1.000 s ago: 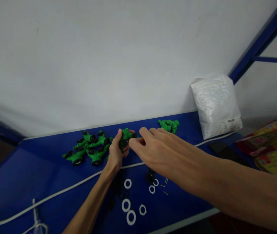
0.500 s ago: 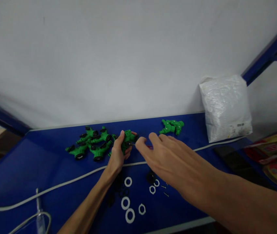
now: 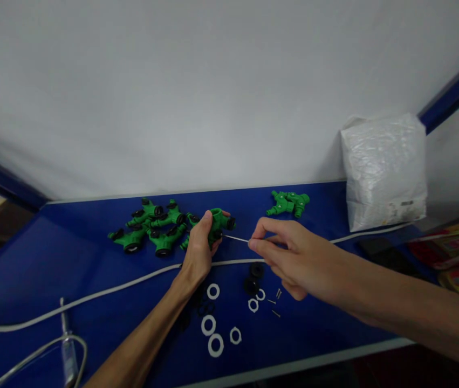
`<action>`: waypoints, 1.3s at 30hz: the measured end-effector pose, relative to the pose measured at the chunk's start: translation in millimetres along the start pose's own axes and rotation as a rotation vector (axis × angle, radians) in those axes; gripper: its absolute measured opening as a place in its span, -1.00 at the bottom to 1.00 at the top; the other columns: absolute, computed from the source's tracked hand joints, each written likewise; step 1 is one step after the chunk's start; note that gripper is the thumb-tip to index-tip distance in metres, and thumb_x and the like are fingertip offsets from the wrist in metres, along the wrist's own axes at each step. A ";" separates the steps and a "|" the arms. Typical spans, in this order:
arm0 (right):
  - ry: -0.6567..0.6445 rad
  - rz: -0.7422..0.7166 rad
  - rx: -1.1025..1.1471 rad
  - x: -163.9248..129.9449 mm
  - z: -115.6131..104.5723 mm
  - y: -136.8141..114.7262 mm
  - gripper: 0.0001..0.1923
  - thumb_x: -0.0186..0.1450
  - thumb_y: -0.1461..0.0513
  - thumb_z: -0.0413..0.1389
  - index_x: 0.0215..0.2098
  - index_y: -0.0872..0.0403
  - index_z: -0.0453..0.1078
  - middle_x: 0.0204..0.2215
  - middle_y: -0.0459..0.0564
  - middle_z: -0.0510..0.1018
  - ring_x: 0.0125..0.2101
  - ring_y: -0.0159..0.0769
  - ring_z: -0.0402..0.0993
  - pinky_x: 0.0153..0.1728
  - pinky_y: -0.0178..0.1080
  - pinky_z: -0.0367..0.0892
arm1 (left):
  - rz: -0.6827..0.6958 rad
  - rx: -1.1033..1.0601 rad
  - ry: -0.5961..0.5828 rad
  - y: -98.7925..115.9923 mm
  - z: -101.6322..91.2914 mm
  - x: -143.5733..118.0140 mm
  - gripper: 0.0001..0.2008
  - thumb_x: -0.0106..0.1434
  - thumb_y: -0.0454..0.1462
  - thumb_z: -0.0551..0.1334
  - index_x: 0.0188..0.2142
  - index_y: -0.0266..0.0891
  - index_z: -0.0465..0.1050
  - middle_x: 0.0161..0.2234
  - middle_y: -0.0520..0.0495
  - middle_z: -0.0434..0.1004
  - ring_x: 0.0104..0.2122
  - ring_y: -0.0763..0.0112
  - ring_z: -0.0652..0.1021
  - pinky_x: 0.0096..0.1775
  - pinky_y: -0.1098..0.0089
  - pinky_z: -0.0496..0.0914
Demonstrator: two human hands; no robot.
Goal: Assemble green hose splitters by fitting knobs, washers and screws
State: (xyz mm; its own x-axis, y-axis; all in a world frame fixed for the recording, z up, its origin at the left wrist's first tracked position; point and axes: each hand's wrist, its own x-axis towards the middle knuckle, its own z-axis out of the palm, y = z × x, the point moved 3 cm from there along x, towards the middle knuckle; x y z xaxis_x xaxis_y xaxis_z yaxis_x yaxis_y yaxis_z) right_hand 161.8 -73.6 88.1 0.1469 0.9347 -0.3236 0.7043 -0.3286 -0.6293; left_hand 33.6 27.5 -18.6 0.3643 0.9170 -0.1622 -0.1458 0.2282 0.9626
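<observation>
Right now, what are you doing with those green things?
The left hand grips one green plastic fitting just above the blue table. The right hand pinches a thin metal pin whose tip is at the fitting. More green fittings lie piled to the left, and white rings and small screws lie nearer the front edge.

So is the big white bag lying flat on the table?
No, the white bag stands upright at the back right of the blue table, leaning against the wall.
</observation>
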 end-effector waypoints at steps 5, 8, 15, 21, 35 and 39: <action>0.252 -0.533 -0.824 -9.5 0.0 -8.9 -0.73 0.34 0.43 0.02 -0.05 0.13 0.42 -0.41 0.02 0.53 -0.53 -0.27 0.41 -0.57 -0.28 0.08 | 0.005 -0.004 0.017 3.7 -1.1 1.7 -0.47 0.23 0.17 0.18 -0.19 -0.22 0.57 -0.52 -0.03 0.51 -0.47 0.33 0.48 -0.49 0.47 0.27; 0.386 -0.853 -1.194 -20.0 12.3 -8.5 -0.64 0.34 0.46 -0.04 0.08 0.24 0.34 -0.36 0.11 0.51 -0.47 -0.17 0.43 -0.53 -0.22 0.13 | 0.007 -0.012 0.031 4.1 -2.5 2.2 -0.49 0.22 0.16 0.19 -0.21 -0.22 0.57 -0.50 -0.03 0.53 -0.45 0.32 0.49 -0.49 0.46 0.28; 0.137 -0.737 -0.812 -9.2 9.8 -9.8 -0.70 0.29 0.47 0.00 -0.06 0.12 0.34 -0.41 -0.01 0.47 -0.55 -0.31 0.33 -0.56 -0.24 0.02 | 0.064 -0.002 0.019 3.5 -2.9 0.3 -0.49 0.27 0.14 0.16 -0.22 -0.25 0.57 -0.49 -0.03 0.50 -0.50 0.36 0.43 -0.52 0.47 0.24; -0.095 0.021 0.321 6.9 7.6 3.1 -0.80 0.51 0.17 -0.14 -0.22 0.04 0.24 -0.68 -0.37 0.00 -0.72 -0.46 -0.04 -0.66 -0.36 0.03 | 0.134 0.030 0.050 8.9 -5.8 -3.1 -0.46 0.28 0.17 0.14 -0.18 -0.24 0.57 -0.52 -0.01 0.45 -0.51 0.37 0.39 -0.53 0.48 0.20; 0.253 -0.840 -1.147 -11.2 20.8 -1.1 -0.54 0.33 0.49 -0.06 0.19 0.30 0.27 -0.33 0.09 0.53 -0.55 -0.31 0.42 -0.65 -0.30 0.13 | 0.035 0.060 0.029 -0.7 -6.0 -1.6 -0.47 0.34 0.16 0.06 -0.10 -0.16 0.58 -0.18 -0.07 0.59 -0.20 0.26 0.49 -0.24 0.42 0.35; 0.066 -0.435 -0.377 3.5 9.1 -3.2 -0.70 0.41 0.40 -0.07 0.02 0.15 0.39 -0.47 -0.09 0.44 -0.60 -0.41 0.31 -0.60 -0.35 0.18 | 0.112 0.076 0.048 1.3 -8.6 -2.7 -0.45 0.35 0.16 0.04 -0.09 -0.18 0.56 -0.30 -0.06 0.57 -0.31 0.26 0.46 -0.35 0.41 0.30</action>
State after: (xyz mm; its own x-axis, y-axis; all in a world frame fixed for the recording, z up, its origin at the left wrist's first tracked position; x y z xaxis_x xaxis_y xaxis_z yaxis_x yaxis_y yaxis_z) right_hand 153.8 -70.5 82.6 -0.1774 0.9834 -0.0390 0.9063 0.1478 -0.3959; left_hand 24.6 28.2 -18.8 0.3049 0.9504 -0.0613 -0.1119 0.0997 0.9887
